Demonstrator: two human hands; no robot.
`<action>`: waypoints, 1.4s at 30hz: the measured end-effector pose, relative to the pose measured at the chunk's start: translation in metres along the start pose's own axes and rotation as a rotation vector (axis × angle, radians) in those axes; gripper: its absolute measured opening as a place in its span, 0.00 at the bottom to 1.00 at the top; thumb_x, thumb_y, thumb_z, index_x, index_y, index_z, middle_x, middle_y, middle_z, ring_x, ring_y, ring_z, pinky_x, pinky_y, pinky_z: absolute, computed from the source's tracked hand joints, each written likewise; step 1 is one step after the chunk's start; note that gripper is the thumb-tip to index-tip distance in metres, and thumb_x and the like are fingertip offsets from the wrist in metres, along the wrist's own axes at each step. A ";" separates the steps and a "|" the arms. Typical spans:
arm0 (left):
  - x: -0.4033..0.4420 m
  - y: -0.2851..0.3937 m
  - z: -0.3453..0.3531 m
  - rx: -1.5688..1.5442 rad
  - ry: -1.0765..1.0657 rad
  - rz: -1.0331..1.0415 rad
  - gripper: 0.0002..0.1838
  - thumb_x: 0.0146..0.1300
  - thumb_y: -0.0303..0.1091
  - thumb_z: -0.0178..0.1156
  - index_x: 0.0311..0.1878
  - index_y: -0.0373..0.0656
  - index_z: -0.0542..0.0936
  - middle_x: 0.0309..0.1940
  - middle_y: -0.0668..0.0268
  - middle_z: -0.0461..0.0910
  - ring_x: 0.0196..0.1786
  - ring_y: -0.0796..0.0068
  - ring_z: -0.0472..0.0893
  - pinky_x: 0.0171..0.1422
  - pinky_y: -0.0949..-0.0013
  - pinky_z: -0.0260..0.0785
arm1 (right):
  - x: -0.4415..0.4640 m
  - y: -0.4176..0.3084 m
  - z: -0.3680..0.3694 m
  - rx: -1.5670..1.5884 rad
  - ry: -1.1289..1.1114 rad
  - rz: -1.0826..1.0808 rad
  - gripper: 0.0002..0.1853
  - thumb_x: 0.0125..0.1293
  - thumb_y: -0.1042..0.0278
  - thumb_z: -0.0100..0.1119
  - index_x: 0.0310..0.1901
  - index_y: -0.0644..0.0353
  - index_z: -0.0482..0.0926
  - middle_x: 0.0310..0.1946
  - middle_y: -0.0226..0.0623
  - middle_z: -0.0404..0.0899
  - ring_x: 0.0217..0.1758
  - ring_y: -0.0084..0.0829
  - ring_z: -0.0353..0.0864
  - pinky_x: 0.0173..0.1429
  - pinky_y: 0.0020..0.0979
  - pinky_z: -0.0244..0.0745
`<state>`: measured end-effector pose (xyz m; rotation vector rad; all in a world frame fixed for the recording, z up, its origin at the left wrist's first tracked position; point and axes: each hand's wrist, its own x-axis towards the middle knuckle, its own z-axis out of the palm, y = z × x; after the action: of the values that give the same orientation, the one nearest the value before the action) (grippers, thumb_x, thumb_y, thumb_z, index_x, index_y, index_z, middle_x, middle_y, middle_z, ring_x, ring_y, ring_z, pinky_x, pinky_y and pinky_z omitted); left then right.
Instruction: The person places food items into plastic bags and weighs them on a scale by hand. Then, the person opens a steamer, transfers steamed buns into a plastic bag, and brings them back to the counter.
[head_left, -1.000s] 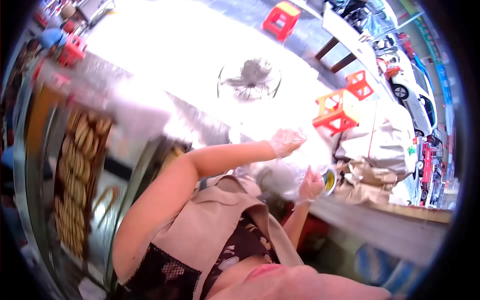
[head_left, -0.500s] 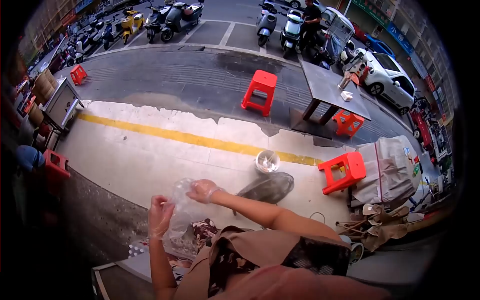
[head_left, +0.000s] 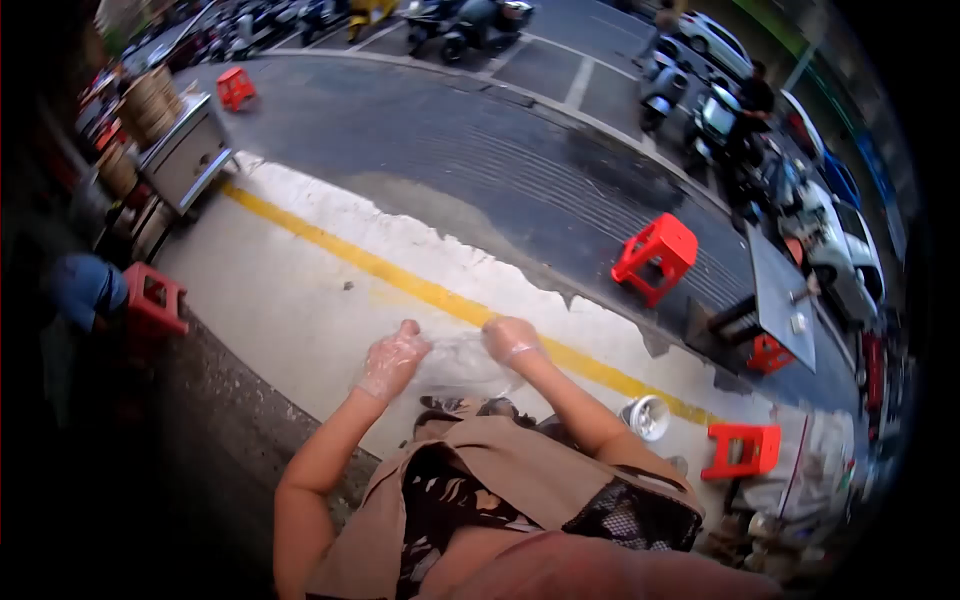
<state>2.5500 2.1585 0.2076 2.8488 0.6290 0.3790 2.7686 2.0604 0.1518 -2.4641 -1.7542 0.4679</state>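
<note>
Pale pavement (head_left: 290, 300) crossed by a yellow line (head_left: 380, 267) shows in my remote feed. Clear plastic (head_left: 455, 365) stretches between left hand (head_left: 393, 362) and right hand (head_left: 512, 340), each grip pinching it; I judge the step is spreading it, and the next move calls for even tension.

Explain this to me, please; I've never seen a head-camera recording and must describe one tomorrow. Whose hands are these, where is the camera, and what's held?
No machine is working here: it's a person, seen by one camera worn on their own head, looking forward and down. The lens bends the edges. The left hand and right hand wear clear gloves and hold thin clear plastic between them; I can't tell whether it's a bag or a sheet. Beyond lies pale paving with a yellow stripe. A white bucket stands on the paving, near a red stool.
</note>
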 end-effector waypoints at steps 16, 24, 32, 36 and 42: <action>-0.111 -0.621 -0.171 -0.411 0.162 -1.018 0.35 0.48 0.19 0.48 0.64 0.52 0.64 0.45 0.56 0.75 0.51 0.52 0.75 0.55 0.59 0.68 | 0.591 -0.605 0.012 0.044 -0.071 -0.938 0.10 0.51 0.67 0.53 0.35 0.50 0.82 0.35 0.44 0.80 0.42 0.44 0.79 0.48 0.40 0.73; -0.023 -0.959 -0.257 -0.799 0.316 -0.791 0.47 0.47 0.24 0.51 0.72 0.43 0.41 0.49 0.60 0.72 0.40 0.68 0.73 0.49 0.70 0.67 | 0.843 -0.768 -0.017 0.793 -0.164 -0.241 0.35 0.50 0.53 0.68 0.55 0.68 0.69 0.46 0.46 0.77 0.47 0.36 0.77 0.55 0.32 0.70; 0.025 -1.291 -0.321 -1.077 0.388 -0.594 0.48 0.47 0.25 0.53 0.73 0.42 0.42 0.66 0.58 0.57 0.64 0.65 0.66 0.61 0.66 0.62 | 1.094 -0.957 0.017 1.781 -1.021 -0.346 0.11 0.55 0.66 0.56 0.37 0.63 0.80 0.40 0.40 0.80 0.48 0.38 0.77 0.62 0.38 0.65; -0.015 -1.415 -0.391 -1.320 0.414 -0.652 0.49 0.48 0.19 0.58 0.73 0.45 0.45 0.68 0.62 0.57 0.64 0.70 0.65 0.61 0.68 0.65 | 1.174 -1.129 -0.034 2.147 -1.606 -0.348 0.11 0.58 0.61 0.52 0.31 0.57 0.82 0.43 0.49 0.80 0.54 0.53 0.74 0.71 0.58 0.47; -0.045 -1.552 -0.416 -2.188 0.709 -0.196 0.38 0.60 0.33 0.59 0.71 0.45 0.52 0.66 0.59 0.60 0.65 0.68 0.66 0.59 0.67 0.69 | 1.246 -1.377 -0.103 2.372 -1.696 -0.586 0.16 0.63 0.52 0.49 0.36 0.52 0.82 0.46 0.39 0.79 0.57 0.46 0.72 0.71 0.63 0.37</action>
<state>1.7934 3.5763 0.2098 0.5332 0.1649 1.0612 1.9175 3.7051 0.3318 0.4257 -0.2791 2.3785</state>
